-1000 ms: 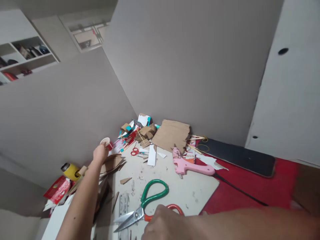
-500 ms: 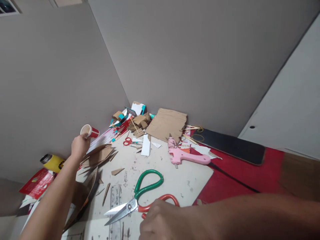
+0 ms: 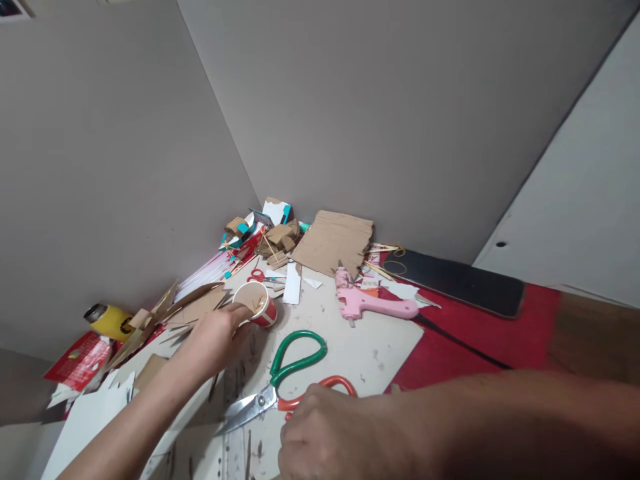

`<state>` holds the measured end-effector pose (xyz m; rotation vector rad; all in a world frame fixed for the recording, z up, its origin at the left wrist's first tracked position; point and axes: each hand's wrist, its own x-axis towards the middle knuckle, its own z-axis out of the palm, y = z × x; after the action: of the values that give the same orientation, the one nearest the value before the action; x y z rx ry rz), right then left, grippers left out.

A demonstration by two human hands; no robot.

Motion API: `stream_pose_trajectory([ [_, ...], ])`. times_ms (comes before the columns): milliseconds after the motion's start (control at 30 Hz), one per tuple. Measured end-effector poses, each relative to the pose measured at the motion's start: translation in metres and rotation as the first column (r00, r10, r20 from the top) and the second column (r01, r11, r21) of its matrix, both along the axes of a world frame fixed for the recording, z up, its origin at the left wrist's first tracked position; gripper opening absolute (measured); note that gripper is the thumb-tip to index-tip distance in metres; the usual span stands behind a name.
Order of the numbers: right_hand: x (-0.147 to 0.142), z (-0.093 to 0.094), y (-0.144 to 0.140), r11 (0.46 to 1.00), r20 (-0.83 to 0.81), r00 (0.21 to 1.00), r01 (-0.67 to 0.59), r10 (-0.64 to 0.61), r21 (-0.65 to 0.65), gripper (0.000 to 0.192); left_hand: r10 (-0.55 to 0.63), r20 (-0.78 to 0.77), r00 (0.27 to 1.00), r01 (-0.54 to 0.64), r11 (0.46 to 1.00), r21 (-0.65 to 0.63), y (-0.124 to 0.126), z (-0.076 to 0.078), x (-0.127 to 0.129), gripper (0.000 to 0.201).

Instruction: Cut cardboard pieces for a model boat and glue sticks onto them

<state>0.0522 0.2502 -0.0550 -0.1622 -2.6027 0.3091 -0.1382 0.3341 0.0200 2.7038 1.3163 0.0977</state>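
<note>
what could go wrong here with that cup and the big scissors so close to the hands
The left hand holds the red paper cup tilted, mouth toward the camera, with thin sticks inside; they might slide out onto the board. The scissors lie with blades parted, tips pointing toward the left forearm, while the right hand rests at the orange handle; a slip could nick skin. The pink glue gun lies among cardboard scraps; if hot, it could scorch them.
</note>
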Motion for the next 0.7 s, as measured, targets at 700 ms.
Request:
stream_pose_trajectory([
  [700,-0.002,0.004,-0.005,0.997,0.095,0.994,-0.055,0.049,0.060,0.016,0.022,-0.579,0.815,-0.167,0.966,-0.198,0.060,0.025,0.063,0.035],
])
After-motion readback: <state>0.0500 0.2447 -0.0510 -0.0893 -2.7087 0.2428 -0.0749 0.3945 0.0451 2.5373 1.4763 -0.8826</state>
